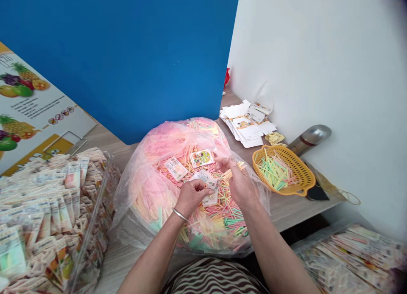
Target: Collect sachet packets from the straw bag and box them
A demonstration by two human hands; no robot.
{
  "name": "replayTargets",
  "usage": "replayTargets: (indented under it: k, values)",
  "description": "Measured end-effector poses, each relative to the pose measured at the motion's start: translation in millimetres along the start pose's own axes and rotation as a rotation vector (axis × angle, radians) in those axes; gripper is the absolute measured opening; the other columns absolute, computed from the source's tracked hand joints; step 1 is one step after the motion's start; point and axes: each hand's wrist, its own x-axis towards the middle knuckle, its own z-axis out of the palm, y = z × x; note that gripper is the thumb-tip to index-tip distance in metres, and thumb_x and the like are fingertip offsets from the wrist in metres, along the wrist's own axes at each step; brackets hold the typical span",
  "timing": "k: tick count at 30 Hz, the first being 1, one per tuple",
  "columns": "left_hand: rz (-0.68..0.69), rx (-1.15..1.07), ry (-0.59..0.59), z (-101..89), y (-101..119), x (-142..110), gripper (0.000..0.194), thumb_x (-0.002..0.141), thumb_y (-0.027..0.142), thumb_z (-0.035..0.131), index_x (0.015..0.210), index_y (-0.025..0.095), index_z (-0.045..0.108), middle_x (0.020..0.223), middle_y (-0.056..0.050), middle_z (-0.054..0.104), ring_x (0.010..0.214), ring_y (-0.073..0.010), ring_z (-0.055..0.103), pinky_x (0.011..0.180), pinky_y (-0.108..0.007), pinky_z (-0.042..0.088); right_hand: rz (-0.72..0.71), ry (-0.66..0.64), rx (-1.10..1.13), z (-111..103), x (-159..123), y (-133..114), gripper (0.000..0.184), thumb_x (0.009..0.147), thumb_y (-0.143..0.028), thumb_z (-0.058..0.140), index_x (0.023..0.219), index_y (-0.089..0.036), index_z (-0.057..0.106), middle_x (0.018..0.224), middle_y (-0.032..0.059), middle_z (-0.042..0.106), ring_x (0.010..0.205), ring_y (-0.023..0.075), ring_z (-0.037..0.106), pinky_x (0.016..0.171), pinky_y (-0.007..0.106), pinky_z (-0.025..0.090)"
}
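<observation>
A large clear plastic bag (149, 175) lies open in front of me, filled with thin pastel sticks (225, 217) in pink, yellow and green. My left hand (190, 196), with a metal bangle on its wrist, grips a small printed paper packet (210, 192) above the pile. My right hand (239, 179) pinches a small bunch of the sticks between its fingers. A white printed card (176, 168) and a colourful cartoon card (202, 158) lie on the pile, close to both hands.
An orange plastic basket (282, 171) holding loose sticks stands right of the bag, near a stack of printed paper sheets (248, 124) and a metal flask (310, 139). A clear bin of filled packets (54, 217) stands left. More packets (349, 260) lie lower right.
</observation>
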Motion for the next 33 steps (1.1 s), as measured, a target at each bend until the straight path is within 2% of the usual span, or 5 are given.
replayTargets:
  k: [5,17,23,27,33]
  values:
    - [0.025,-0.044,-0.015,1.9,8,-2,0.029,0.063,0.039,0.077,0.065,0.015,0.062,0.061,0.002,0.055,0.057,-0.0097,0.043,0.058,-0.023,0.033,0.022,-0.1,0.047,19,-3,5,0.057,0.1,-0.058,0.027,0.106,-0.027,0.074,0.111,0.0045,0.07,0.116,0.0246,0.059,0.103,0.042,0.043]
    - [0.149,-0.104,0.0,9.2,9,-7,0.032,0.087,0.045,0.054,0.088,0.02,0.074,0.087,-0.002,0.069,0.086,-0.0195,0.06,0.084,-0.028,0.043,0.017,-0.34,-0.234,10,-1,16,0.046,0.096,-0.055,0.043,0.1,-0.023,0.075,0.102,0.0076,0.073,0.101,0.0258,0.066,0.091,0.043,0.049]
    - [0.179,-0.323,0.077,10.7,1,-8,0.032,0.085,0.049,0.059,0.082,0.019,0.069,0.088,-0.003,0.068,0.088,-0.0188,0.059,0.084,-0.027,0.046,-0.139,-0.3,-0.366,-1,-14,-10,0.046,0.083,-0.043,0.067,0.124,-0.021,0.063,0.124,0.0101,0.065,0.114,0.0268,0.059,0.098,0.043,0.046]
    - [0.208,-0.321,0.079,10.8,0,-10,0.032,0.087,0.048,0.057,0.089,0.018,0.066,0.086,-0.002,0.065,0.08,-0.0154,0.057,0.079,-0.026,0.046,-0.215,-0.286,-0.461,-10,-19,-21,0.019,0.09,-0.031,0.057,0.101,-0.021,0.069,0.101,0.0067,0.07,0.095,0.0222,0.063,0.088,0.037,0.048]
    - [0.232,-0.059,0.295,-21.0,9,8,0.021,0.086,0.035,0.056,0.093,0.015,0.062,0.089,-0.002,0.064,0.082,-0.0139,0.057,0.077,-0.025,0.046,-0.292,-0.233,-0.53,-39,0,13,0.015,0.09,-0.023,0.055,0.097,-0.02,0.069,0.108,0.0074,0.067,0.106,0.0216,0.06,0.095,0.036,0.045]
